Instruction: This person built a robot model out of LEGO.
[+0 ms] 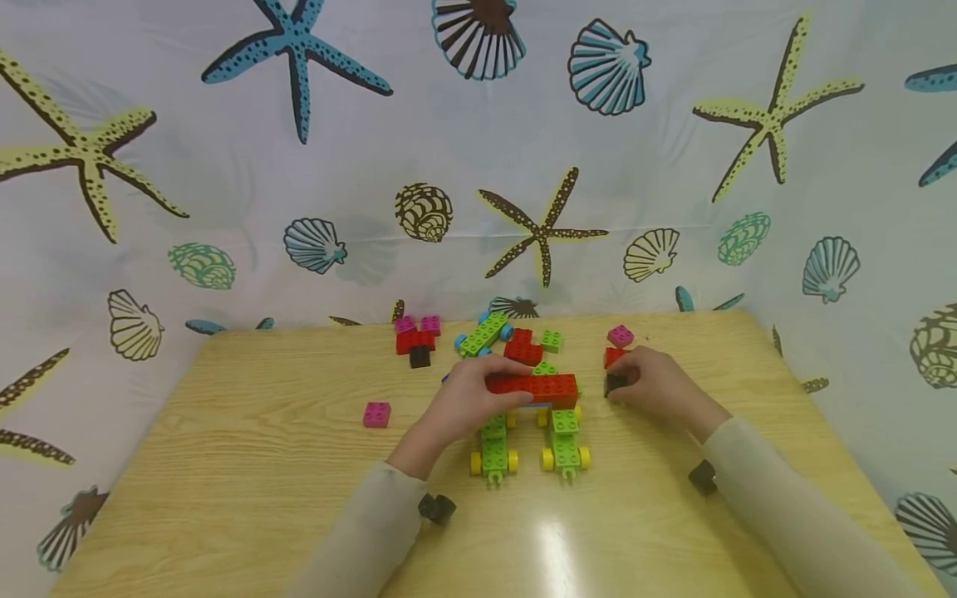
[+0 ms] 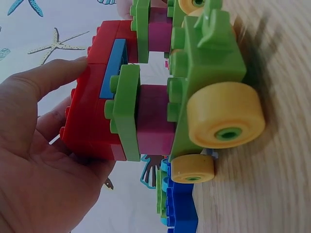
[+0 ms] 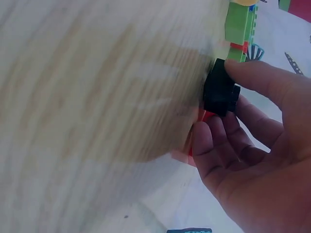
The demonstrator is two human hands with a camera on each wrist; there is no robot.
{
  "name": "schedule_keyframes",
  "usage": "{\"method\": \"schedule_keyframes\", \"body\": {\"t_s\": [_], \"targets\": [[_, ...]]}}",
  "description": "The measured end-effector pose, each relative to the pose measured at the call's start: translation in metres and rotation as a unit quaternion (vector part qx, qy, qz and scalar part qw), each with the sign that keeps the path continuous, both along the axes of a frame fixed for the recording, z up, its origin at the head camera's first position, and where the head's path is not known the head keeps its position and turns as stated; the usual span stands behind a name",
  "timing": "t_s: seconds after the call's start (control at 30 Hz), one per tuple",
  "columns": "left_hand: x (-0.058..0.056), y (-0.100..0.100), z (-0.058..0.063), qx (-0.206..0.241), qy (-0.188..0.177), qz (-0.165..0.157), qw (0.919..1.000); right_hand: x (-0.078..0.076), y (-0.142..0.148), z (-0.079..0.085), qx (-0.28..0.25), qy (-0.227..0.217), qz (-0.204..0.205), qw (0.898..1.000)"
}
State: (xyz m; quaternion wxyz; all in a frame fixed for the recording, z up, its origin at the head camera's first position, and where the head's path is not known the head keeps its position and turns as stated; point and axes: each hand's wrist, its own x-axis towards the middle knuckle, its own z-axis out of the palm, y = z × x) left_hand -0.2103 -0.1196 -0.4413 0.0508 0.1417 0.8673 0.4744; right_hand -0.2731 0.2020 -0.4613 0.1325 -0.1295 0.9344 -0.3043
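Note:
My left hand grips the row of red bricks at the top of a toy-brick build, thumb on one side and fingers on the other. In the left wrist view, a blue brick, green bricks and magenta bricks lie between the red row and the green wheeled bases. Those bases have yellow wheels and stand on the table. To the right of the build, my right hand pinches a black brick between thumb and fingers, close to the tabletop. Behind it is a red brick.
Loose black bricks lie near the left forearm, another black brick beside the right one. A magenta brick sits left of the build. Behind stand a green base with blue wheels, red bricks and a patterned cloth.

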Motion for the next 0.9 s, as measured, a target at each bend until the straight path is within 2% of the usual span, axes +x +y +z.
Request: {"method": "schedule_keyframes", "body": {"t_s": [0.13, 0.57, 0.9], "targets": [[-0.001, 0.000, -0.001, 0.002, 0.000, -0.001, 1.0000, 0.002, -0.002, 0.007, -0.011, 0.004, 0.001, 1.000], [-0.001, 0.001, 0.000, 0.003, -0.003, 0.000, 1.0000, 0.016, -0.015, 0.040, -0.106, 0.016, 0.058, 0.993], [-0.001, 0.001, 0.001, 0.001, -0.009, 0.001, 1.0000, 0.023, -0.027, 0.050, -0.137, 0.005, 0.084, 0.987]]}}
